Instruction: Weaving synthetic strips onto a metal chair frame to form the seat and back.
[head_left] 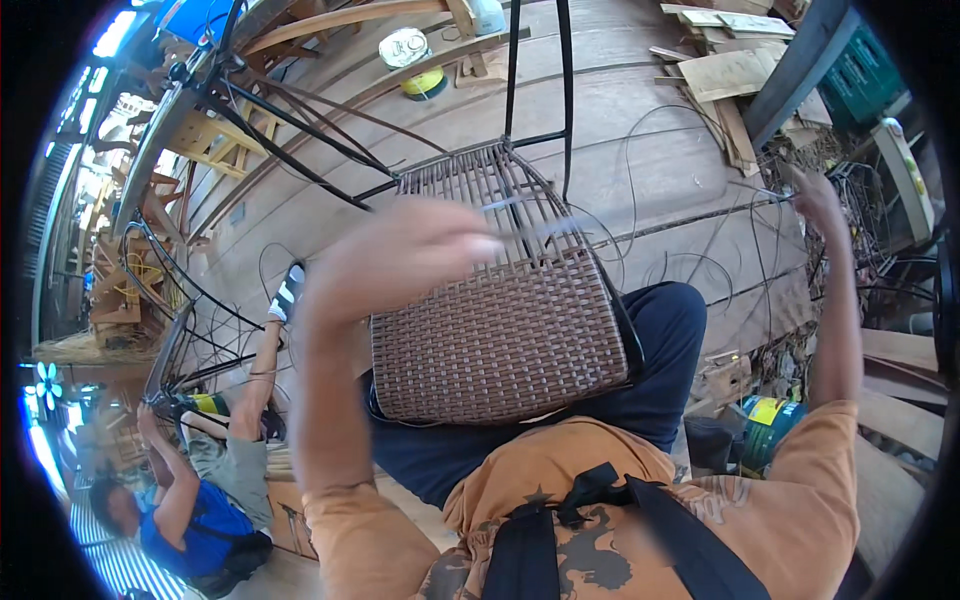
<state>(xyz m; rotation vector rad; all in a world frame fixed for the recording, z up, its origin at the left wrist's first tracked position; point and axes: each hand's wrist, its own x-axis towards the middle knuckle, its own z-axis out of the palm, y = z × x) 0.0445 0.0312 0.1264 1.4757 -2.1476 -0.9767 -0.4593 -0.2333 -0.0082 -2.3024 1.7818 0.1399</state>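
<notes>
The left hand (420, 250) is smeared by blur, so its fingers are hard to separate; they look bent inward, but I cannot tell if they grasp a strand or are free. Pale streaks just beside the fingertips are also too blurred to be named surely. This hand and its forearm cover a part of the woven panel (500, 345), mainly at its left side. The right hand (818, 197) appears small, near a dark tangle of strands (850, 215) — whether its fingers are clenched around something or loose, I cannot tell. The dark round rim of the view cuts off the surroundings.

The left forearm rises steeply and the wrist bends, so that the hand lies across the panel, with fingers toward the right. The right arm is stretched far out to the side, well apart from the panel, its hand at the end of a raised forearm.

The panel lies over the lap, on dark trousers (672, 315). Its near part is a dense weave of brown, slightly shiny flat strips, in small regular bumps; its far part shows only parallel lengthwise strands with gaps between. A slim black frame (568, 80) of tube-like bars extends beyond it, above the worn wooden planks (650, 150). Thin dark strands curl on these planks.
</notes>
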